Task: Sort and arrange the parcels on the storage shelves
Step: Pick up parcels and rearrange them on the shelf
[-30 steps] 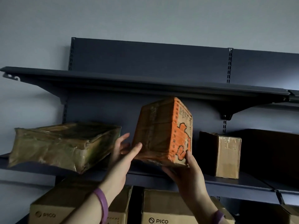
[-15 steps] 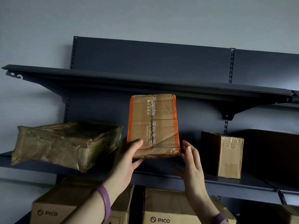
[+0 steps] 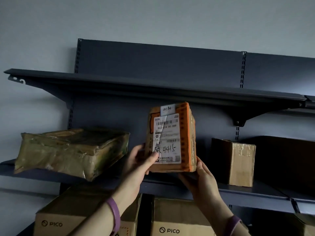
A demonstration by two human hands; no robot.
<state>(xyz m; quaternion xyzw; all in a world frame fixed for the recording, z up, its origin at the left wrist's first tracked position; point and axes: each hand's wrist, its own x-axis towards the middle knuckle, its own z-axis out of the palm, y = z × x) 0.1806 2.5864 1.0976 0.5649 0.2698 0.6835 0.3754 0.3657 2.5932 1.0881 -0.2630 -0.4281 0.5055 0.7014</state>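
Two hands are holding an orange-edged parcel [image 3: 171,137] upright above the middle shelf [image 3: 255,191], below the upper shelf [image 3: 153,87]. The left hand [image 3: 141,160] is gripping the parcel's lower left corner, thumb pressing on the white shipping label [image 3: 167,138], fingers wrapping behind. The right hand [image 3: 200,178] is supporting the lower right corner from beneath, fingers closing against the box. A flat tape-wrapped parcel [image 3: 71,152] is lying on the shelf to the left, overhanging its near edge. A small brown box [image 3: 238,164] is standing to the right. PICO cartons [image 3: 179,220] are sitting below.
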